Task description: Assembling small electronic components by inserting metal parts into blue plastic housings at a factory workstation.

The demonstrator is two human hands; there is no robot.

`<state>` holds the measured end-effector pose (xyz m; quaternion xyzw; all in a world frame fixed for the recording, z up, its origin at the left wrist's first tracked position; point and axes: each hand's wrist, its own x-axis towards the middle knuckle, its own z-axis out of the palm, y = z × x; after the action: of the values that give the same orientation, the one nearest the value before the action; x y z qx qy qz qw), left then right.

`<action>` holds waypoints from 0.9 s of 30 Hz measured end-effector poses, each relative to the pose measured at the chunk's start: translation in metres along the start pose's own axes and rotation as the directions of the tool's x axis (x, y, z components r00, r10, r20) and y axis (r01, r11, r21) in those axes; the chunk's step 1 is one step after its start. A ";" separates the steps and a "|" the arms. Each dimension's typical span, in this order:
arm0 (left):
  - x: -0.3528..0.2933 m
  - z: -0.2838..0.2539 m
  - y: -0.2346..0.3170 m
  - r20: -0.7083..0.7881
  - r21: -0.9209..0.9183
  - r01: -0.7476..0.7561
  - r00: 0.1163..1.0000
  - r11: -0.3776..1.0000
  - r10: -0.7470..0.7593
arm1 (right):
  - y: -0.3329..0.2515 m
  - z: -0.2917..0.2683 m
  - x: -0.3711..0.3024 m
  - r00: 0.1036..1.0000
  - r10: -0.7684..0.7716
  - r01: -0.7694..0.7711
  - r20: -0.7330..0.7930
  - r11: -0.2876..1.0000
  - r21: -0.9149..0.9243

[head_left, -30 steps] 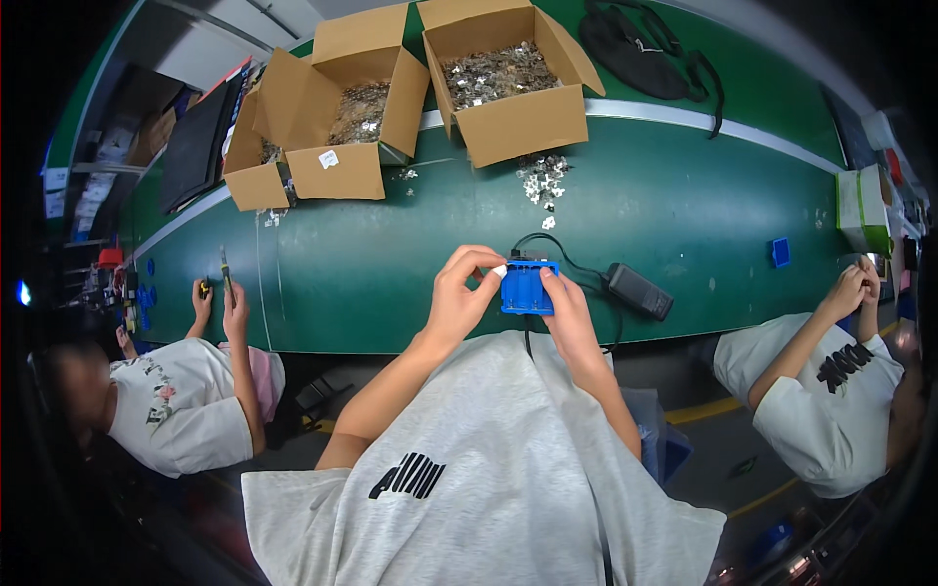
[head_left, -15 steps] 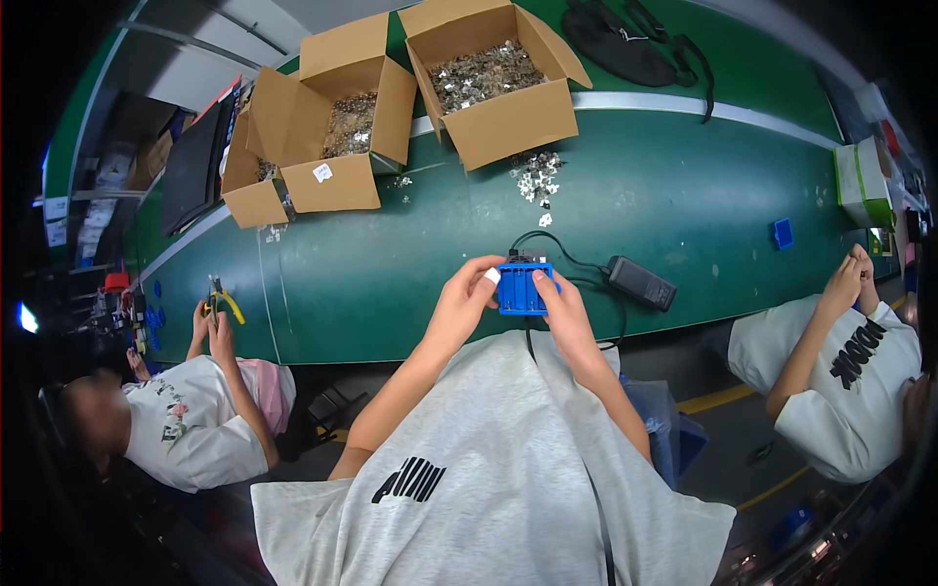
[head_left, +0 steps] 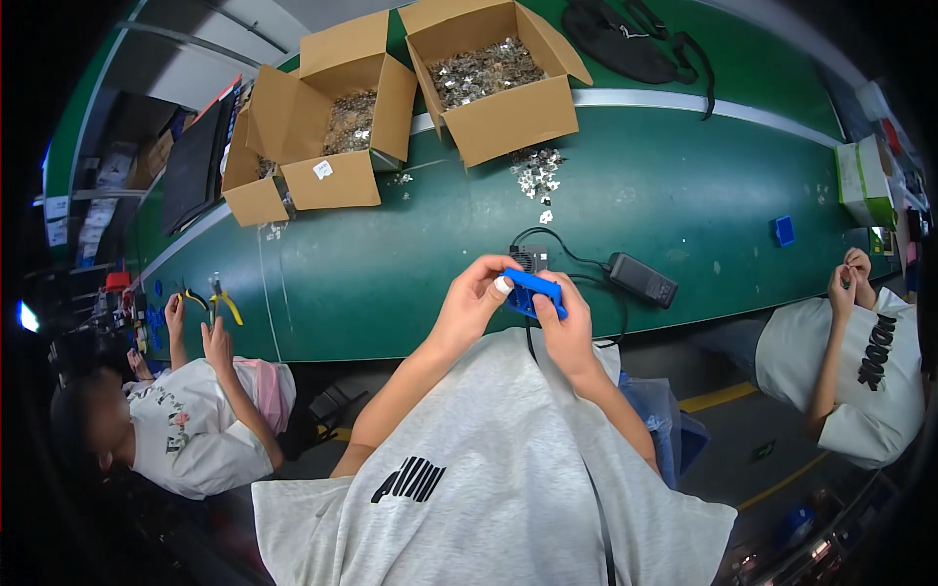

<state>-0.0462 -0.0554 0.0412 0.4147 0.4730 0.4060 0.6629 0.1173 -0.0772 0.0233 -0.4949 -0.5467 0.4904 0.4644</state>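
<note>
Blue tray [head_left: 532, 283], tilted, at near side of table [head_left: 391, 264], betw. L grip [head_left: 473, 296] & R grip [head_left: 569, 330]; both closed, pinching its L & R ends resp.

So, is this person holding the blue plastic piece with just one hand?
No, the left hand and right hand both grip the blue piece.

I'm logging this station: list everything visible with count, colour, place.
Workbench: one, green, centre
Held piece: one, blue, both hands
Boxes: three, brown, far side
Metal bits: many, silvery, boxes and bench
Bag: one, black, far right
Adapter: one, black, right of hands
Small piece: one, blue, right
Carton: one, white-green, right
Pliers: count unclear, yellow-handled, left
Co-workers: two, pale shirts, both sides
Left hand: one, on held piece
Right hand: one, on held piece
</note>
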 end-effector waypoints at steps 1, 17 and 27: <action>-0.002 0.004 0.003 -0.023 0.023 -0.096 0.995 0.995 0.097 | -0.002 0.000 0.001 1.000 0.000 0.000 0.000 1.000 0.001; -0.017 0.011 0.025 0.010 -0.382 0.113 0.993 0.917 -0.118 | -0.006 0.002 0.010 0.848 -0.521 0.500 -0.097 0.847 -0.180; -0.016 0.003 0.020 0.021 -0.241 0.068 0.998 0.968 -0.065 | -0.011 0.005 0.008 0.847 -0.527 0.504 -0.078 0.840 -0.200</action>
<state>-0.0503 -0.0645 0.0655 0.3175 0.4294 0.4352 0.7248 0.1110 -0.0702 0.0338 -0.3981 -0.6686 0.2652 0.5694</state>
